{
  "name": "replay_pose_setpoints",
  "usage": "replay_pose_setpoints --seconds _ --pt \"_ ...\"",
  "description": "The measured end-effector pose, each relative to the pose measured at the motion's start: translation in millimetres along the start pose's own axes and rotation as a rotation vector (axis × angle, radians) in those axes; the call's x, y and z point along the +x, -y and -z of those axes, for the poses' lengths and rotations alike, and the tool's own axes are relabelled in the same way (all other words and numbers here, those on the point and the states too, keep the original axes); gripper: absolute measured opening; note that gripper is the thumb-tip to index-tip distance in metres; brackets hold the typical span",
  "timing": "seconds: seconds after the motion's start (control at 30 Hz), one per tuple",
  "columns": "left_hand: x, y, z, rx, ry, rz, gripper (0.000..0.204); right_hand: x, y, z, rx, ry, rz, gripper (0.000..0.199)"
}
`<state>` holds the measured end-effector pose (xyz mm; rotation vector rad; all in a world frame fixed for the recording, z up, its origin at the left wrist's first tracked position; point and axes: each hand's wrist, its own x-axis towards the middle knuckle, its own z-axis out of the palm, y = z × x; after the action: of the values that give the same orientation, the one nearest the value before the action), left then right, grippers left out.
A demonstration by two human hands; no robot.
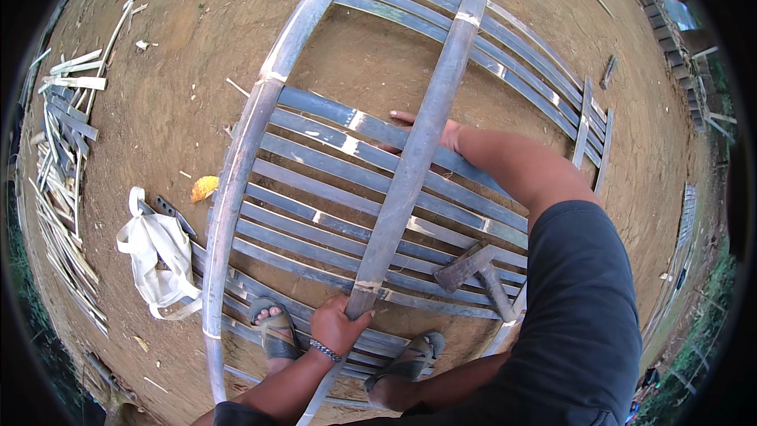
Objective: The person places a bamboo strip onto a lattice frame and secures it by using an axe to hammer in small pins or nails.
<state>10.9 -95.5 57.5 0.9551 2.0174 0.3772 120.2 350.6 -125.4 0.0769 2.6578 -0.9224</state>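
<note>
Bare dirt ground lay under our bamboo frame; our left hand gripped a pole, our right hand lay half hidden behind it, grip unclear, near a white bag, contents unseen.

You have two long bamboo poles running up the frame, one hammer at lower right, one white cloth bag at left, two sandals, one yellow leaf, and one pile of bamboo strips at far left.
</note>
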Motion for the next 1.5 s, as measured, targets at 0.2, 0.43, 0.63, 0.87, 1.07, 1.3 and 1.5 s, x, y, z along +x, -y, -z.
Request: replay_pose_setpoints --seconds 0.2,0.43,0.63,0.87,1.07,1.3,1.5 --pt "3.1 0.7 1.8 -0.013 -0.006 0.016 0.036 -34.8 38.9 47.0 -0.449 -0.08 -0.043 0.053" --pt "13.9 3.9 -5.3 0.025 0.026 0.035 0.037 -117.4 30.0 56.2 -0.507 -0.178 -0.226 0.051" --pt "23.5 10.5 -13.3 0.074 0.056 0.066 0.039 -150.7 34.7 31.8 -0.363 -0.618 -0.449 0.045" --pt "28.7 4.8 -17.7 0.146 0.07 0.151 0.044 -132.2 57.2 4.9 -0.173 -0.946 -0.609 0.03" --pt "3.9 26.4 -31.9 0.027 -0.168 0.103 0.035 -94.9 79.1 21.2 -0.029 -0.903 -0.853 0.013" --pt "6.3 27.7 -23.9 -0.163 -0.305 0.008 0.028 -74.9 72.4 23.5 -0.145 -0.778 -0.939 0.019" --pt "74.9 -33.1 -12.9 -0.023 -0.46 -0.402 0.02 -99.0 63.5 33.3 0.107 -0.84 -0.958 0.016"
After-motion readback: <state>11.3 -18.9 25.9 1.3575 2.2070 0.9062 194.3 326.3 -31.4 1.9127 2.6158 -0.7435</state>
